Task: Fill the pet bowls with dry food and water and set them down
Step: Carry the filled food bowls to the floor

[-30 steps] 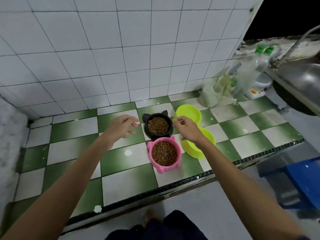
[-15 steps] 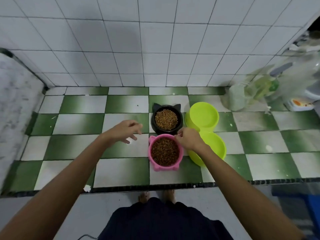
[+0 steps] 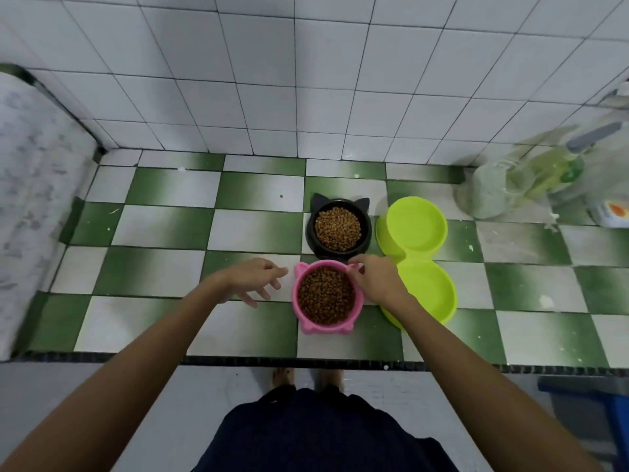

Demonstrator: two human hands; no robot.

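Observation:
A pink cat-eared bowl full of brown dry food stands on the green-and-white tiled ledge. Just behind it sits a black cat-eared bowl, also full of dry food. To their right lies a lime-green double bowl; whether its shiny wells hold water I cannot tell. My left hand hovers just left of the pink bowl with fingers spread and holds nothing. My right hand is at the pink bowl's far right rim, fingers curled onto the edge near one ear.
Blurred plastic bottles and a clear bag stand at the ledge's far right corner. A white tiled wall rises behind the bowls. A grey stone surface borders the left. A blue stool is on the lower floor at right.
Both hands have come back from the black bowl toward the pink bowl. The view has swung left and down, centring the bowls.

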